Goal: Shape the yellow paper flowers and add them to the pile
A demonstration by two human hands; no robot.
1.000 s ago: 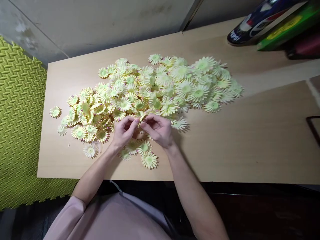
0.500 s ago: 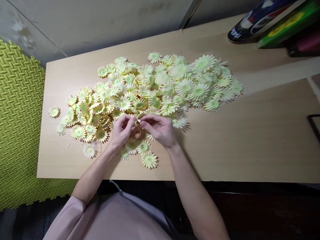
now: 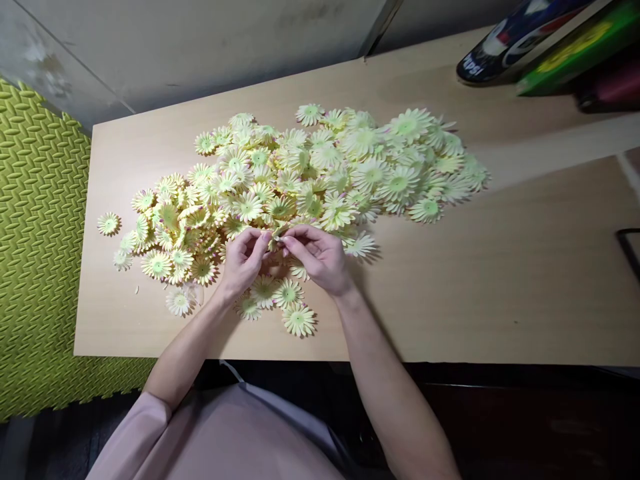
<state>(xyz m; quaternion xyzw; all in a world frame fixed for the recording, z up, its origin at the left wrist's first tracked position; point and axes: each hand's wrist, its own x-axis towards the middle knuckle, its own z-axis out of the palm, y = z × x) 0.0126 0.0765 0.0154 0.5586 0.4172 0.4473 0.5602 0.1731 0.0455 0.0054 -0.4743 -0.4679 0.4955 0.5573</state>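
Note:
Between my two hands is a small pale yellow artificial flower [image 3: 277, 233], mostly covered by fingers. My left hand [image 3: 245, 260] is closed, pinching it with thumb and forefinger. My right hand [image 3: 320, 259] is closed too, its thumb and forefinger pressed together on the flower's right side. Behind the hands spreads a wide heap of artificial flower heads [image 3: 330, 160], cream-yellow with green centres and some purple petal tips. A few loose flower heads [image 3: 299, 320] lie just below the hands, near the table's front edge.
The wooden table [image 3: 500, 287] stands against a grey wall [image 3: 225, 47]. A dark blue Pepsi bottle [image 3: 493, 57] and a green package [image 3: 575, 57] are at the back right. A yellow-green foam mat [image 3: 40, 253] borders the left side. One flower head [image 3: 109, 224] lies apart at the left.
My right fingertips have shifted slightly against the flower, and its petals show a little more above the fingers. Both arms and the heap keep their places.

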